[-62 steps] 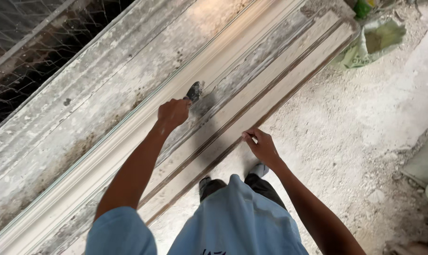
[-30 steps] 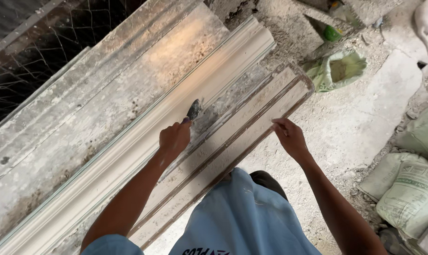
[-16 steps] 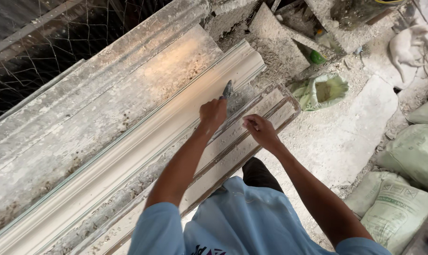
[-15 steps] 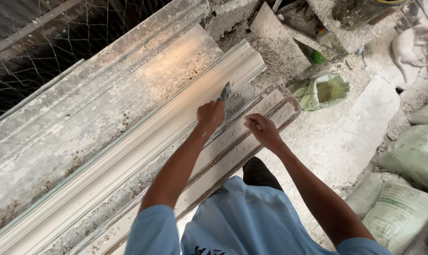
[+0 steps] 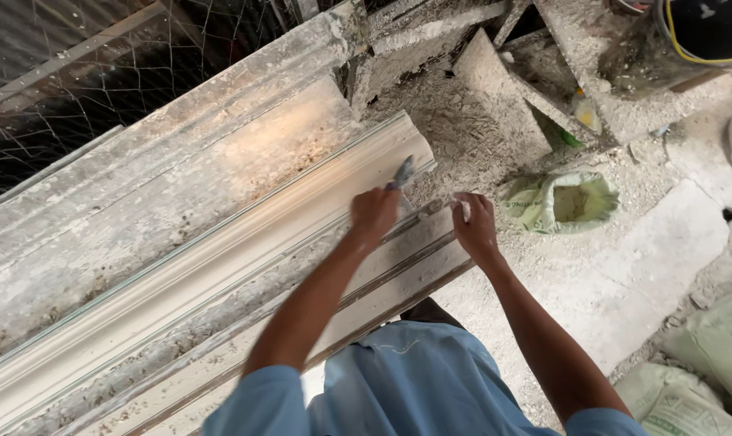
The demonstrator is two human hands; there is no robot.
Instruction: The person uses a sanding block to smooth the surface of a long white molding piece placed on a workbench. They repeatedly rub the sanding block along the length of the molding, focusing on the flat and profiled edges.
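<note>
From the head camera I look down on a long white plaster moulding (image 5: 221, 266) that lies across a dusty worktop (image 5: 140, 202), running from the near left to the far right. Its far right end is close to the middle of the view.

My left hand (image 5: 374, 214) is at this end of the moulding. Its fingers are closed around the handle of a small scraper (image 5: 401, 172), and the grey blade points away from me and rests on the top edge of the moulding, just at the end.

My right hand (image 5: 475, 226) is just to the right of the left one, on the near rail of the mould frame (image 5: 398, 266) under the moulding. Its fingers are curled and seem to pinch a small pale piece, but I cannot tell what it is.

On the floor to the right of the hands there is an open green sack (image 5: 564, 202) with powder inside. More pale sacks (image 5: 697, 371) lie at the near right corner. A black bucket (image 5: 709, 28) stands at the far right. Wire mesh (image 5: 100, 81) covers the far left side. At the bottom I see my blue shirt (image 5: 406, 387).
</note>
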